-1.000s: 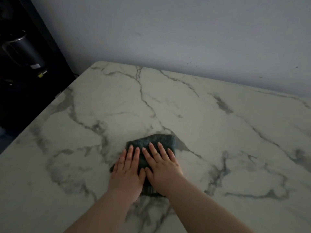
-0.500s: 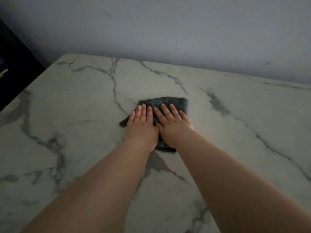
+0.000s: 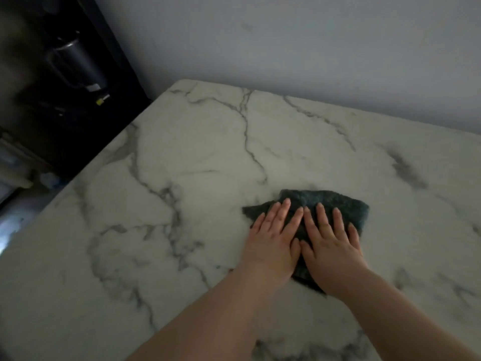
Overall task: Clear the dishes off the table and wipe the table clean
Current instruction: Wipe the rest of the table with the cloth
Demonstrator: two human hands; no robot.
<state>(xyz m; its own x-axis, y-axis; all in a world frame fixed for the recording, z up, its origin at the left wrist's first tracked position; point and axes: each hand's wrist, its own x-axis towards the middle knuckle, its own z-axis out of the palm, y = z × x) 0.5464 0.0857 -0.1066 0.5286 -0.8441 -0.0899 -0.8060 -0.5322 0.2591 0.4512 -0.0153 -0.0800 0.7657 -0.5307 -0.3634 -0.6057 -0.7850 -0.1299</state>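
Note:
A dark green cloth lies flat on the white marble-pattern table, right of its middle. My left hand and my right hand press down on the cloth side by side, palms flat, fingers spread and pointing away from me. The hands cover the near half of the cloth; its far edge and left corner stick out. No dishes are in view on the table.
A pale wall runs along the table's far edge. To the left stands a dark cabinet with a metal jug in the shadows. The table's left edge runs diagonally from the far corner toward me.
Both hands have slid the cloth back toward me and to the right across the table after pushing it toward the wall. The view has swung left, showing the dark cabinet again.

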